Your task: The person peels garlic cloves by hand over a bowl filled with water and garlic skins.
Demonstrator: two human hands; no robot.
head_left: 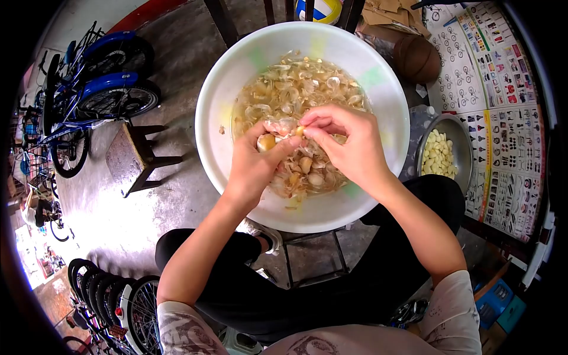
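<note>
A large white basin (389, 148) in front of me holds water with many loose garlic skins (278, 92) and some unpeeled garlic cloves (315, 178). Over its middle, my left hand (255, 163) is closed around garlic cloves (266, 142), with pinkish skin showing at its fingers. My right hand (349, 139) pinches a small yellowish garlic clove (300, 131) by its fingertips, right against the left thumb. The two hands meet at this clove. The palms and whatever else the left fingers cover are hidden.
To the right, a metal bowl (467, 145) holds peeled garlic cloves (438, 155). A brown ball (417, 58) and a printed poster board (503, 118) are beyond it. A wooden stool (129, 157) and bicycles (112, 94) stand at left. A dark chair (222, 21) is behind the basin.
</note>
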